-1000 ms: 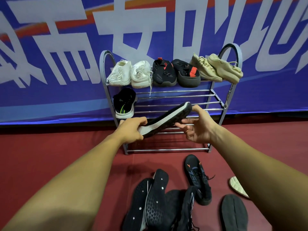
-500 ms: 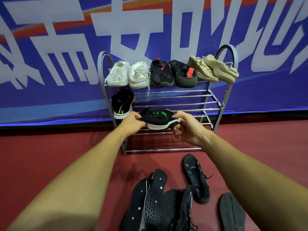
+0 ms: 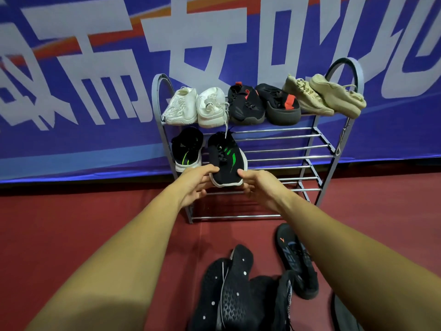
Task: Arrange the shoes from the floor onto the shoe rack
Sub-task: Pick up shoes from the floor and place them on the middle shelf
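**At the rack's second tier: green-striped shoe held in both hands**

Along the bottom edge of my feed, a pile of black shoes (image 3: 229, 290) lies on the red floor (image 3: 71, 223), several soles turned up. Just right of the pile lies a black shoe with an orange mark (image 3: 296, 261), upright, and a dark sole (image 3: 343, 316) shows at the lower right corner.

Both bare forearms reach up from the lower corners towards mid-frame. My view shows the left hand (image 3: 195, 185) gripping the toe end of a black shoe with green stripes (image 3: 225, 158), thumb on top and fingers curled beneath. The right hand (image 3: 260, 187) grips the same toe from the other side, thumb against the upper, fingers tucked under the white sole.

That shoe sits over the second tier of the metal shoe rack (image 3: 281, 146), heel pointing away, just right of its matching shoe (image 3: 187, 149). I cannot tell whether its sole rests on the bars.

On the top tier, left to right, stand a white pair (image 3: 195, 107), a black pair with red tabs (image 3: 262, 105) and a beige pair (image 3: 322, 95), the last overhanging the right end. Behind the rack hangs a blue banner (image 3: 71, 130) with large white characters.
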